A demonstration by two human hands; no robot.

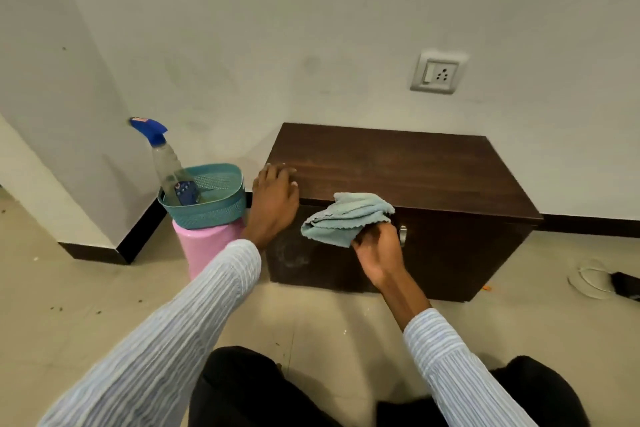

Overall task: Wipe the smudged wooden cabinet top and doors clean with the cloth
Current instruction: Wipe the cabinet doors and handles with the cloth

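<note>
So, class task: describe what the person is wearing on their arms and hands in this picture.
Both arms are in long shirt sleeves, pale blue with fine white vertical stripes. The left sleeve ends just above the wrist, and the right sleeve stops partway up the forearm. The left hand and right hand are bare: no gloves, rings or watch visible.

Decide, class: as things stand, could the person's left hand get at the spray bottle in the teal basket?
Probably yes. The left hand rests on the cabinet top's left end, and the spray bottle stands upright in the basket just beside that end. Nothing lies between them, and the hand holds nothing.
</note>
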